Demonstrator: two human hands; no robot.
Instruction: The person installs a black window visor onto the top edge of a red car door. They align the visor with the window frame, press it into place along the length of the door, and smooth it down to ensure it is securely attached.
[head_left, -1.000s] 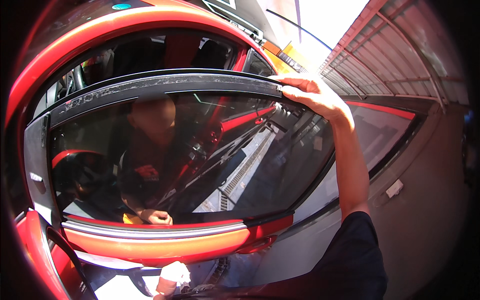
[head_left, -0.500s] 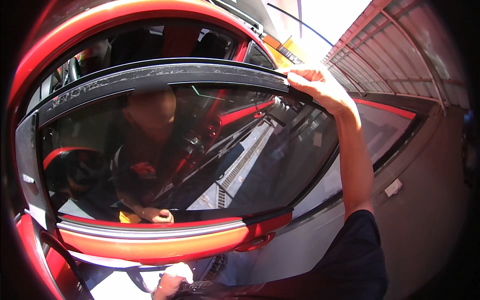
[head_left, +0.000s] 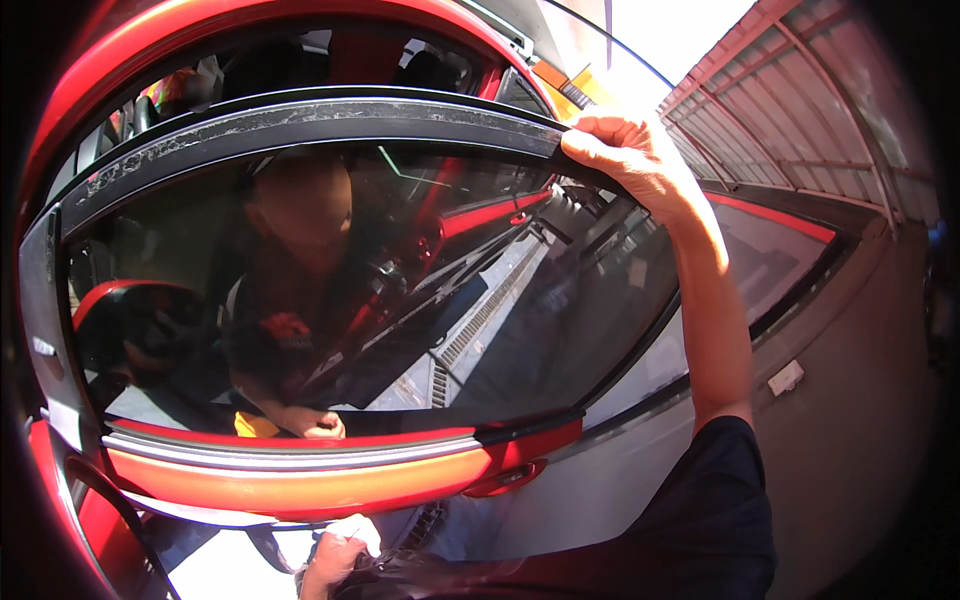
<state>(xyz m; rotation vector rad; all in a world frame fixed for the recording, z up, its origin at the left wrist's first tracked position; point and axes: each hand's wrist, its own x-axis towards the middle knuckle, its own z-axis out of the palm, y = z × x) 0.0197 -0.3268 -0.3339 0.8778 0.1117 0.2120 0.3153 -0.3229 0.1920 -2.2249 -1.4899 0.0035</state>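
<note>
The black window frame (head_left: 340, 113), along the top of the door glass (head_left: 400, 300), was pinched by the right hand (head_left: 640, 160), presumably for steadiness. Below the glass, the left hand (head_left: 337, 556) was curled, well apart; its grip could not be told.

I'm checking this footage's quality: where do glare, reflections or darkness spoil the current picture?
Head view: bright light bleaches part of the bare right hand; head view: a person's reflection overlays the dark glass car window; head view: black shading fills the corners.

Close head-worn fisheye view down onto red car door (head_left: 290, 483)
</note>
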